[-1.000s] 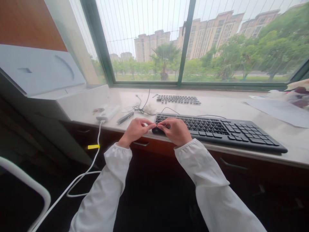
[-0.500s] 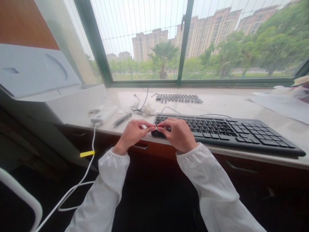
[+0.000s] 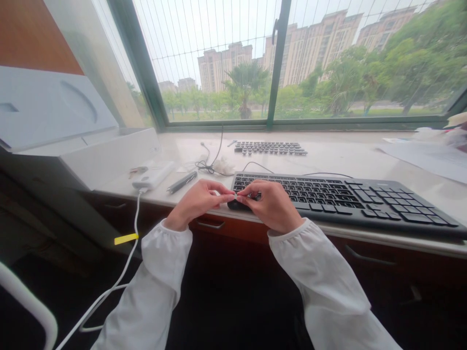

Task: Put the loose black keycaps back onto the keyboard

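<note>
A black keyboard (image 3: 317, 194) lies along the front edge of the white sill, many of its keycaps off on the left and middle part. Over its left front corner, my left hand (image 3: 204, 199) and my right hand (image 3: 272, 201) meet fingertip to fingertip. Each pinches with thumb and forefinger; a tiny pale thing shows between them, too small to name. Removed keycaps (image 3: 272, 147) stand in rows behind the keyboard.
A grey pen (image 3: 182, 182) lies left of my left hand, beside a white power strip (image 3: 153, 176) with a white cable. An open white box (image 3: 109, 153) is at the far left. Tangled black cable (image 3: 206, 166) and papers (image 3: 426, 158) are near the window.
The view has shifted slightly. My two hands stay pinched together at the keyboard's left corner, with their fingertips a little farther apart.
</note>
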Demonstrator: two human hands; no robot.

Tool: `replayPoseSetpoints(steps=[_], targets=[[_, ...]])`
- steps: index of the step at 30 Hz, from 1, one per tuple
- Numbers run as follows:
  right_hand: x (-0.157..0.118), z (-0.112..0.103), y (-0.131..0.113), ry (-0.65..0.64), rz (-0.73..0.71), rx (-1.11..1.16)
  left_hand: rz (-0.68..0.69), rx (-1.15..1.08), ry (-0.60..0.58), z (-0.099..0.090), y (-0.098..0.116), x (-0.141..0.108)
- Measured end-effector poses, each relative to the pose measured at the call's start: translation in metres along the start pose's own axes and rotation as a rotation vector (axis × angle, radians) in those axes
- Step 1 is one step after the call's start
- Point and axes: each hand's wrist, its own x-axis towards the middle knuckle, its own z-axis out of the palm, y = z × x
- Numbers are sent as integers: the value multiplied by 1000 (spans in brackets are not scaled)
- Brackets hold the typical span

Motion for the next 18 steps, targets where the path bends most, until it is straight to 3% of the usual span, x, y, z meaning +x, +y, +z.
replayPoseSetpoints(steps=[11, 18], targets=[[5, -5, -9, -62, 28, -85, -37, -11, -21, -3, 8, 0], [16, -11, -20, -156, 49, -278, 34, 31, 9, 1, 0, -1]])
